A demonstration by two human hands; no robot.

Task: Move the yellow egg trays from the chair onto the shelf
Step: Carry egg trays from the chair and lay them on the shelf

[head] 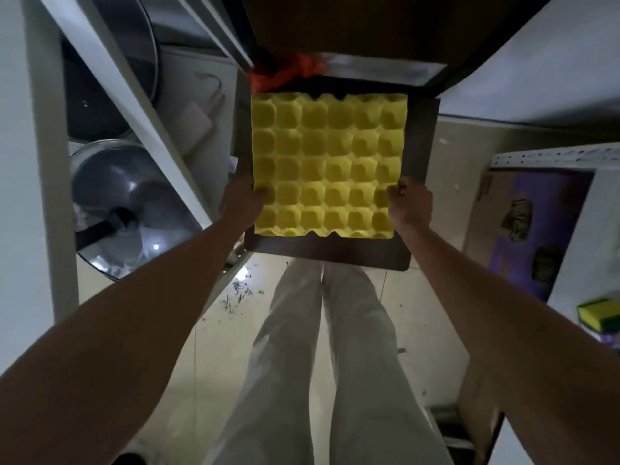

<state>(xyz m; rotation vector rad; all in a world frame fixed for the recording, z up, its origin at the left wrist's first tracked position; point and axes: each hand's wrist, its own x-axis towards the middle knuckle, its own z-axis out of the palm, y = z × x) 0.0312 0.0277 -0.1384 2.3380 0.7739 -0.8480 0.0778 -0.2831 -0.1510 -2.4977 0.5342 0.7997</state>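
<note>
A yellow egg tray [327, 162] lies flat on the dark brown chair seat [416, 162] straight below me. My left hand [240, 201] grips the tray's left edge near the front corner. On the opposite side, my right hand [411, 204] holds the right edge at about the same height. Whether one tray or a stack lies there cannot be told from above. The white metal shelf [134, 105] stands to the left of the chair.
Large metal pots and lids [124, 196] fill the left shelf. An orange plastic bag [285, 73] sits behind the tray at the chair back. A second white rack [553, 157] and a yellow-green sponge [599, 313] are at the right. Debris litters the tiled floor [238, 293].
</note>
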